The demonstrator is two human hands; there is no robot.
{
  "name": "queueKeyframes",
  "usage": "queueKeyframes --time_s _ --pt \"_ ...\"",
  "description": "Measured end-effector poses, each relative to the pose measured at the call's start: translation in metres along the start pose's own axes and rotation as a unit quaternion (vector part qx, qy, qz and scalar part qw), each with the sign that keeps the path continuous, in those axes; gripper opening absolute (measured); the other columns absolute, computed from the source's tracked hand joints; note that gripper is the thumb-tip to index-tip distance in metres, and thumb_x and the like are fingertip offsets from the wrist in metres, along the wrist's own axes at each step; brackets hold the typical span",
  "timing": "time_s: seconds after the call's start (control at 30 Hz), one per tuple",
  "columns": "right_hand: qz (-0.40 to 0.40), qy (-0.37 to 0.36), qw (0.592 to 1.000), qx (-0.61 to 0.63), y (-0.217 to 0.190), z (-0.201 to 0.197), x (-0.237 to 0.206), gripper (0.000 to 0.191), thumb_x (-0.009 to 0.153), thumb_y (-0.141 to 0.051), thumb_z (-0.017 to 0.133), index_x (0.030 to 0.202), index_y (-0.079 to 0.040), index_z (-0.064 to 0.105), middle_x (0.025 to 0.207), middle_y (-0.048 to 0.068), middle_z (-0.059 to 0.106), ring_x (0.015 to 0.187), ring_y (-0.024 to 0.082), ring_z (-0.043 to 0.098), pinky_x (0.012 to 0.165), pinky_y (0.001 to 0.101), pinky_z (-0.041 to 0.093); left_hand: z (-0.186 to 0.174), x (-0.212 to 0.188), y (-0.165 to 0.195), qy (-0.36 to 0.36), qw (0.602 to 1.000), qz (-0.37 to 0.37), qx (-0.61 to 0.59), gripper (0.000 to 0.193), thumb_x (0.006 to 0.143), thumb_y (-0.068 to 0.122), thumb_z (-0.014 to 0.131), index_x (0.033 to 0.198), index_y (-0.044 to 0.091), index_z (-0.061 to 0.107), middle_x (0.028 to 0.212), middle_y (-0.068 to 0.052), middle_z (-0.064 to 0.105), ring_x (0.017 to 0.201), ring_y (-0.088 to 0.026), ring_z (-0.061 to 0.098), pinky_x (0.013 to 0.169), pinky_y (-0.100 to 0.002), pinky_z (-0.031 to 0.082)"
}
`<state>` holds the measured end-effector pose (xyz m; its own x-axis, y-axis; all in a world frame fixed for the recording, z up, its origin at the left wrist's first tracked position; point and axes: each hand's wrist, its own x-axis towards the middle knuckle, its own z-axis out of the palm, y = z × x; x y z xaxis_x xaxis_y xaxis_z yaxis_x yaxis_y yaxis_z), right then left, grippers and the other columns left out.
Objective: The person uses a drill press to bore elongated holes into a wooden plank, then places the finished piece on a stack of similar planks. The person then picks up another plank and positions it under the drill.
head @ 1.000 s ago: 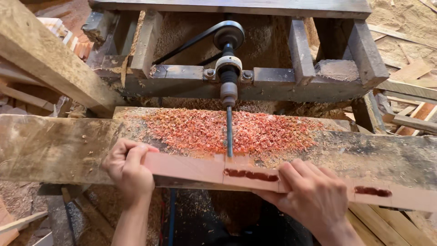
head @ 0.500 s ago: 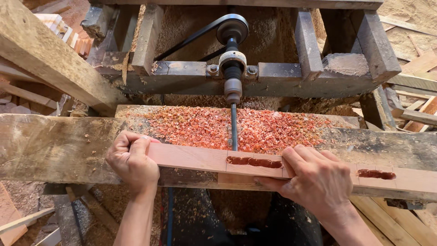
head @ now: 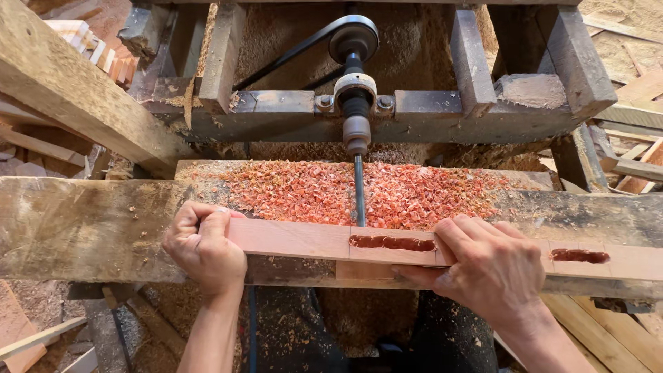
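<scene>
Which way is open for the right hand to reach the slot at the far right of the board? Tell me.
Probably yes, sideways: the right hand rests on the board, and the far slot lies uncovered just beyond it, with bare wood between them.

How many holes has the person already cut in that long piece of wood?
Two long slots already show in the reddish wood strip, amid red shavings. The left hand and right hand press it against the drill bit. The left stretch remains uncut.
</scene>
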<state>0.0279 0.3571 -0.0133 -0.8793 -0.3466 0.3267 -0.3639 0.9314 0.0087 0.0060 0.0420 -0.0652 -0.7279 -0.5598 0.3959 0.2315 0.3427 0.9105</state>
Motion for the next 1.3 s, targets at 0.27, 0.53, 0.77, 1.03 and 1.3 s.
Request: queueKeyframes --time_s 0.27,0.53,0.77,1.03,1.3 --pt "-0.004 0.011 1.0 0.003 0.0 -0.002 0.003 0.065 0.059 -0.076 0.081 0.066 -0.016 0.058 0.059 0.001 0.062 0.052 0.018 0.062 0.052 0.0376 0.049 0.001 -0.001 -0.003 0.005 1.0 0.008 0.001 0.018 0.087 -0.001 0.054 0.071 0.007 0.057 0.068 -0.007 0.067 0.06 -0.013 0.06 0.059 -0.027 0.045" --pt "0.002 0.0 1.0 0.017 0.001 -0.001 0.007 0.067 0.059 -0.078 0.083 0.064 -0.016 0.057 0.058 0.001 0.061 0.052 0.018 0.062 0.053 0.037 0.05 -0.001 0.002 -0.007 0.013 0.998 0.034 0.054 0.019 0.086 0.003 0.055 0.068 0.007 0.058 0.066 -0.006 0.065 0.058 -0.014 0.054 0.057 -0.03 0.039" --pt "-0.019 0.009 0.999 0.03 0.011 0.014 0.023 0.068 0.058 -0.081 0.078 0.066 -0.015 0.06 0.055 -0.001 0.06 0.043 0.014 0.056 0.045 0.0355 0.048 -0.002 0.008 -0.011 0.006 0.986 0.099 0.137 0.02 0.09 0.004 0.056 0.071 0.005 0.06 0.07 -0.007 0.065 0.064 -0.015 0.059 0.064 -0.032 0.044" --pt "0.058 -0.039 0.998 0.002 -0.023 -0.015 0.0 0.061 0.057 -0.069 0.08 0.077 -0.015 0.059 0.073 0.002 0.062 0.066 0.025 0.064 0.058 0.0404 0.05 0.01 0.027 -0.018 -0.035 0.999 0.027 -0.023 0.017 0.086 0.001 0.055 0.07 0.001 0.057 0.068 -0.006 0.062 0.064 -0.013 0.053 0.062 -0.03 0.041" --pt "0.121 -0.229 0.965 0.042 0.002 -0.001 -0.039 0.045 0.076 -0.052 0.076 0.099 -0.019 0.058 0.082 -0.001 0.065 0.075 0.022 0.069 0.065 0.0405 0.056 0.031 0.044 -0.026 -0.108 0.983 -0.038 -0.142 0.02 0.084 -0.002 0.052 0.065 0.004 0.05 0.062 -0.001 0.058 0.053 -0.005 0.041 0.049 -0.025 0.029"
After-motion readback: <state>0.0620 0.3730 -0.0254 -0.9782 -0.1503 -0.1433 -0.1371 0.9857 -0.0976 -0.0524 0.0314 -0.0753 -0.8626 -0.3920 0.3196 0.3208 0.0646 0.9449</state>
